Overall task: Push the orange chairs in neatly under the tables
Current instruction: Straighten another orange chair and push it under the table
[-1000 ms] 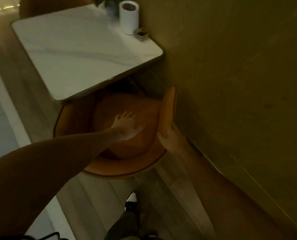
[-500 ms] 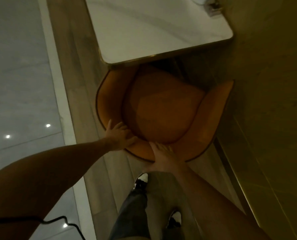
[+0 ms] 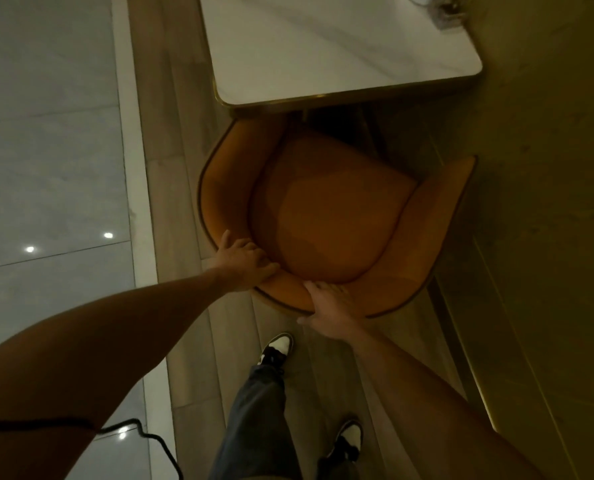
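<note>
An orange chair (image 3: 333, 216) with a curved wrap-around back stands at the near edge of a white marble table (image 3: 326, 46) with a gold rim. The front of its seat reaches under the tabletop; most of the seat shows. My left hand (image 3: 243, 261) grips the left rear curve of the backrest. My right hand (image 3: 330, 310) grips the middle of the backrest rim, thumb on the outside. The chair's legs are hidden.
A wall (image 3: 548, 168) runs close along the chair's right side, with a lit strip at its base. Pale tile floor (image 3: 46, 150) lies to the left of the wood strip. My feet (image 3: 278, 348) stand just behind the chair. A small object (image 3: 449, 13) sits on the table's far corner.
My hands shifted from the seat and right arm wing to the rear rim of the backrest. The chair turned to face the table, and I stepped behind it.
</note>
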